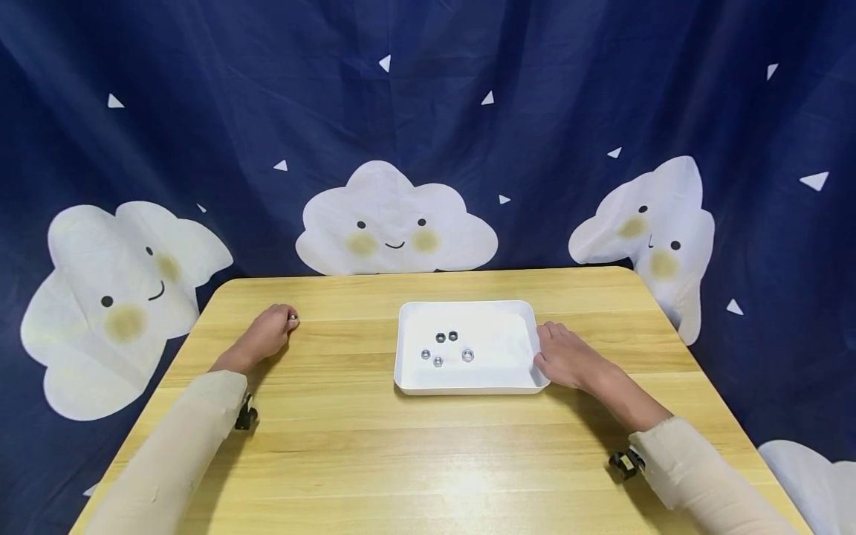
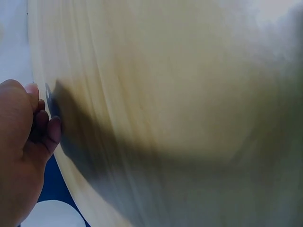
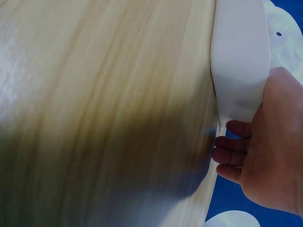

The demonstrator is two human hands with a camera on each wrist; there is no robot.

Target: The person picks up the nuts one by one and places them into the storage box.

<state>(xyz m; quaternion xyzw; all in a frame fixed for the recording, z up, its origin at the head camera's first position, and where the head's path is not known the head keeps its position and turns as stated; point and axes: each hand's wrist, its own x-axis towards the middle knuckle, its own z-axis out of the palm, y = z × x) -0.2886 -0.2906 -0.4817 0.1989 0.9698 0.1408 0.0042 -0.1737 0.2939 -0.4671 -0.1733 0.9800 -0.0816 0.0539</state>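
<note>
A white rectangular tray lies on the table with several metal hex nuts inside. Two darker nuts sit behind the silver ones, the largest of which is a silver nut. At the tray's right end my right hand grips the rim; the right wrist view shows curled fingers by the tray's outer wall. Well to the left, my left hand pinches a small nut just above the table. In the left wrist view the left hand mostly hides that nut.
The light wooden table has rounded far corners. Behind it hangs a dark blue curtain with cloud and triangle prints. A small black device is strapped at the left wrist, another black device at the right.
</note>
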